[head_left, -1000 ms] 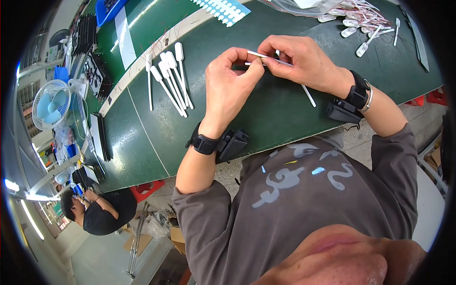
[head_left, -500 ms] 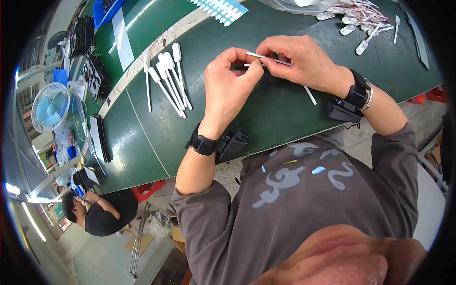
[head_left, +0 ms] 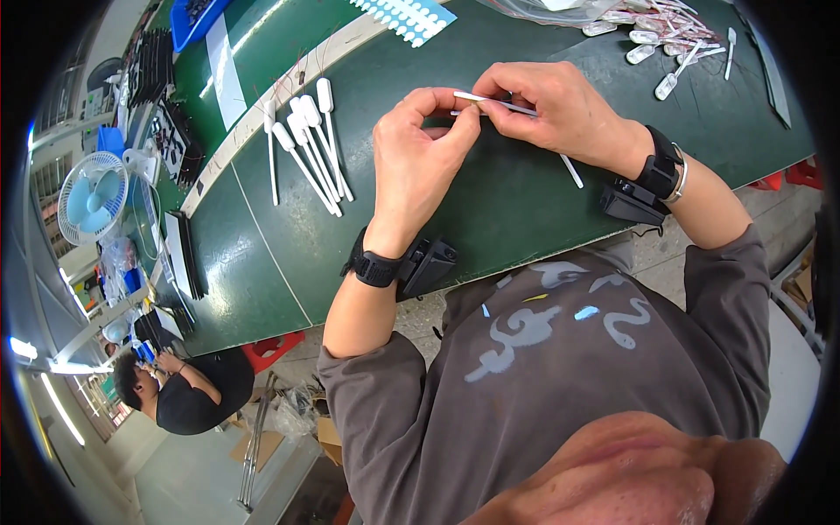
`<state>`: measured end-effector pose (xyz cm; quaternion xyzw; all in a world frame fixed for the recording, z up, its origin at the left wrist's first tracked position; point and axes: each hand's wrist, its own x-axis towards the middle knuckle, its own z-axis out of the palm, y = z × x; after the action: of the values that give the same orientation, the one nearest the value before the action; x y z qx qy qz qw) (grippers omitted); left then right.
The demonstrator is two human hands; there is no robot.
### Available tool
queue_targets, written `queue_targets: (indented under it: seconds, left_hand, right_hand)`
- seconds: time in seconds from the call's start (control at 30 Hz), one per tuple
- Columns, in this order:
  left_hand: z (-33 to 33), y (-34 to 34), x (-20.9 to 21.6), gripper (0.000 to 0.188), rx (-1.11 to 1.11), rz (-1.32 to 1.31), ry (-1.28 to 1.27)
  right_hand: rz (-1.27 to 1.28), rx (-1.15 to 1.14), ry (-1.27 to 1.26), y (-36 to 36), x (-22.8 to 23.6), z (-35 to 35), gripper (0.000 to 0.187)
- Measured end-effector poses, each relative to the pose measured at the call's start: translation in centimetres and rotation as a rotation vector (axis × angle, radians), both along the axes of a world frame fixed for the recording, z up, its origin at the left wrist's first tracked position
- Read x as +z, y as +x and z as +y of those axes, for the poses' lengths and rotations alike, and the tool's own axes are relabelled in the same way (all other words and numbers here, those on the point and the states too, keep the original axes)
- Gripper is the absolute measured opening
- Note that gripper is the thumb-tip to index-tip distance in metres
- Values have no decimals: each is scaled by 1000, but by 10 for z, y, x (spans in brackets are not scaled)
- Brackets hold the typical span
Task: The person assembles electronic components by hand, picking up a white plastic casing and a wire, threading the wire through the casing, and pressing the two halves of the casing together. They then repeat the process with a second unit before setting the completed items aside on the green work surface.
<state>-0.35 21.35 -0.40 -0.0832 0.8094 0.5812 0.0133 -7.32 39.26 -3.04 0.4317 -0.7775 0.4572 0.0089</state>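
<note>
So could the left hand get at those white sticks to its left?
Probably yes: nothing visible stands between the left hand and the white sticks, which lie nearby. But its fingers seem busy with a thin white piece, so they might need freeing first.

A head-worn fisheye looks down from close above the left hand [head_left: 418, 162] and right hand [head_left: 560, 107], upper centre, taking in the grey shirt [head_left: 560, 376] at lower right.

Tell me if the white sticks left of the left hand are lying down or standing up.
Lying down: the white sticks rest lengthwise on the green table, wide ends toward the picture's top, narrow ends below.
</note>
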Motion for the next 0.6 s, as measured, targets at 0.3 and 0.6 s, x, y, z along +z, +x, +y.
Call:
queue_targets:
  seconds: [0.3,0.6]
  left_hand:
    - [-5,0,0,20,-31,7,-14]
    - [-2,0,0,20,-23,-49,-42]
  right_hand:
    - [22,9,14,0,0,0,13]
    - [97,9,73,2,-2,0,14]
